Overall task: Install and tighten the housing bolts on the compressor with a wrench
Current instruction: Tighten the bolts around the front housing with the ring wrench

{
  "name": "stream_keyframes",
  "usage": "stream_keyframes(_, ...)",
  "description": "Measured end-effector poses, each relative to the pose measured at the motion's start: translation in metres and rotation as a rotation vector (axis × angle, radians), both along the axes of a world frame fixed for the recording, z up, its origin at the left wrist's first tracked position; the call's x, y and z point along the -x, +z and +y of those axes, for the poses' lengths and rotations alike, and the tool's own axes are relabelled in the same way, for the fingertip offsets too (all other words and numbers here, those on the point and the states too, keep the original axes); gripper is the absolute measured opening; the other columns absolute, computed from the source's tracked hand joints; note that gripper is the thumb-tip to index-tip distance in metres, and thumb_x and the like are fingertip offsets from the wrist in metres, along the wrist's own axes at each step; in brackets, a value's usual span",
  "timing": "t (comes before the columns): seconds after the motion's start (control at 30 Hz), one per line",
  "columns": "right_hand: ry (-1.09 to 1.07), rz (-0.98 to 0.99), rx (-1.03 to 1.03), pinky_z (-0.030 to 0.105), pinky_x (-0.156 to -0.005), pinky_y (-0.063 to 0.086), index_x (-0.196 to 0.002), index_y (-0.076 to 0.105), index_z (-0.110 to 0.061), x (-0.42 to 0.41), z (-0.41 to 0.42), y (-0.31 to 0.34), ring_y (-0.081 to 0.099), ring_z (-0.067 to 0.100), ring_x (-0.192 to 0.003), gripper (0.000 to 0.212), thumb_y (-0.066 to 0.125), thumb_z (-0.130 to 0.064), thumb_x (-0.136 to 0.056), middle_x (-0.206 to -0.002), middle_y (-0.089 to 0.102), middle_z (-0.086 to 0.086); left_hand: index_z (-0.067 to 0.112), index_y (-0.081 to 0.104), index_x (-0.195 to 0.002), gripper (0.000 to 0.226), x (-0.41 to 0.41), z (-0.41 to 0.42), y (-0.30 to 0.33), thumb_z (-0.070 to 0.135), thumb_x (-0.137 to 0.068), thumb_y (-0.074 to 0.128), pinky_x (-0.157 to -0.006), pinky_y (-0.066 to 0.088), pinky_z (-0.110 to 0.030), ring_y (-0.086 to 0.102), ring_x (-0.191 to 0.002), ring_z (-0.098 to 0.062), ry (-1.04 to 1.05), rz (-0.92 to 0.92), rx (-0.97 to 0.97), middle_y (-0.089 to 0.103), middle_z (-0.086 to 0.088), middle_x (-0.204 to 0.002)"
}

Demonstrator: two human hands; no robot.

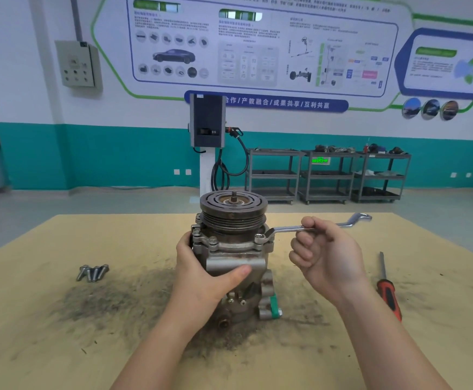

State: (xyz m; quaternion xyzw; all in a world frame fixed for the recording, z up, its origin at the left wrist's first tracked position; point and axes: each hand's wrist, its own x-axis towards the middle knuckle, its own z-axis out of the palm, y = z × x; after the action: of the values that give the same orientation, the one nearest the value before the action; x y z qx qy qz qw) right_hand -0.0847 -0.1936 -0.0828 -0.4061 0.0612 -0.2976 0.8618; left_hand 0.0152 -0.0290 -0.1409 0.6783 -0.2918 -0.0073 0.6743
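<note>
Head view: my left hand (210, 273) grips the compressor (233, 249), upright mid-desk (32, 319). Right hand (328, 254) fingers curl around the wrench (286, 228), seated on the compressor's right bolt (259, 236). Spare bolts (93, 273) lie left.

The compressor (231, 249) in the left hand (204, 273) is showing dull grey metal with brown rust, a dark ribbed pulley (233, 211) and a green tab (274, 305) below. The wrench (308, 228) in the right hand (326, 253) is gleaming silver. Right of that hand, a red-and-black screwdriver (388, 291) is lying on the tan tabletop (60, 333), which is smudged dark grey. Left of the left hand, silver-grey bolts (93, 273) are lying.
</note>
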Motion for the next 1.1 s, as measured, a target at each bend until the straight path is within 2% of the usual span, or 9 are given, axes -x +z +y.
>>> stream_keyframes(0.13, -0.289, -0.008, 0.179, 0.023, -0.041, 0.024, -0.069, 0.049, -0.015, -0.004, 0.011, -0.009, 0.031, 0.014, -0.041, 0.032, 0.038, -0.016, -0.099, -0.047, 0.040, 0.000, 0.050, 0.018, -0.127, 0.102, -0.003, 0.000, -0.002, 0.049, -0.055, 0.090, -0.097, 0.044, -0.024, 0.051, -0.118, -0.004, -0.004, -0.026, -0.022, 0.046, 0.024, -0.127)
stream_keyframes(0.27, -0.732, -0.173, 0.514, 0.017, -0.045, 0.037, -0.076, 0.056, -0.016, -0.008, 0.040, -0.029, 0.043, 0.006, -0.046, 0.038, 0.038, -0.037, -0.102, -0.052, 0.049, -0.006, 0.053, 0.018, -0.126, 0.107, -0.004, -0.001, -0.004, 0.064, -0.042, 0.083, -0.104, 0.045, -0.031, 0.051, -0.120, -0.003, 0.013, -0.029, -0.032, 0.046, 0.022, -0.129)
stream_keyframes(0.4, -0.784, -0.361, 1.038, 0.010, -0.063, 0.042, -0.085, 0.060, -0.020, -0.008, 0.057, -0.040, 0.053, -0.004, -0.066, 0.035, 0.040, -0.045, -0.101, -0.075, 0.057, -0.019, 0.054, 0.020, -0.126, 0.106, -0.005, -0.002, -0.005, 0.067, -0.042, 0.083, -0.105, 0.046, -0.035, 0.053, -0.119, -0.002, 0.017, -0.037, -0.021, 0.049, 0.018, -0.131)
stream_keyframes(0.53, -0.841, -0.349, 1.325, 0.013, -0.064, 0.045, -0.082, 0.066, -0.006, -0.007, 0.058, -0.039, 0.056, 0.003, -0.070, 0.047, 0.043, -0.042, -0.102, -0.075, 0.062, -0.003, 0.056, 0.020, -0.124, 0.106, -0.005, -0.002, -0.006, 0.067, -0.041, 0.086, -0.098, 0.051, -0.031, 0.058, -0.116, -0.004, 0.016, -0.030, -0.001, 0.053, 0.015, -0.130)
stream_keyframes(0.6, -0.782, -0.362, 1.230, 0.007, -0.065, 0.041, -0.084, 0.062, -0.020, -0.001, 0.054, -0.030, 0.054, -0.004, -0.069, 0.037, 0.039, -0.045, -0.101, -0.075, 0.057, -0.017, 0.058, 0.018, -0.122, 0.105, -0.005, -0.002, -0.005, 0.068, -0.041, 0.084, -0.094, 0.050, -0.023, 0.055, -0.117, -0.002, 0.021, -0.031, -0.013, 0.050, 0.017, -0.131)
stream_keyframes(0.7, -0.700, -0.350, 0.805, 0.014, -0.051, 0.039, -0.075, 0.056, -0.036, 0.004, 0.049, -0.016, 0.047, 0.004, -0.051, 0.031, 0.039, -0.045, -0.099, -0.058, 0.051, -0.009, 0.057, 0.016, -0.122, 0.105, -0.005, -0.003, -0.005, 0.066, -0.040, 0.081, -0.083, 0.043, -0.010, 0.051, -0.116, 0.003, 0.033, -0.019, -0.022, 0.046, 0.023, -0.129)
stream_keyframes(0.8, -0.545, -0.224, 0.435, 0.022, -0.047, 0.038, -0.069, 0.058, -0.027, 0.003, 0.044, -0.010, 0.044, 0.014, -0.046, 0.039, 0.042, -0.048, -0.099, -0.050, 0.047, -0.003, 0.053, 0.017, -0.125, 0.105, -0.005, -0.004, -0.005, 0.061, -0.044, 0.083, -0.084, 0.041, -0.010, 0.050, -0.117, 0.003, 0.038, -0.027, -0.017, 0.046, 0.022, -0.129)
stream_keyframes(0.9, -0.444, -0.152, 0.334, 0.025, -0.045, 0.035, -0.074, 0.053, -0.014, -0.003, 0.036, -0.011, 0.041, 0.015, -0.043, 0.038, 0.041, -0.040, -0.099, -0.049, 0.046, -0.001, 0.050, 0.019, -0.126, 0.100, -0.004, -0.003, -0.005, 0.048, -0.056, 0.091, -0.081, 0.042, -0.009, 0.050, -0.114, 0.006, 0.024, -0.028, -0.010, 0.046, 0.022, -0.129)
stream_keyframes(1.1, -0.189, -0.096, 0.048, 0.021, -0.038, 0.030, -0.072, 0.048, -0.012, -0.006, 0.017, -0.007, 0.033, 0.012, -0.039, 0.032, 0.038, -0.018, -0.102, -0.047, 0.039, 0.000, 0.046, 0.020, -0.127, 0.100, 0.000, -0.002, -0.002, 0.052, -0.052, 0.085, -0.088, 0.042, -0.013, 0.051, -0.116, 0.001, 0.029, -0.030, -0.015, 0.046, 0.020, -0.129)
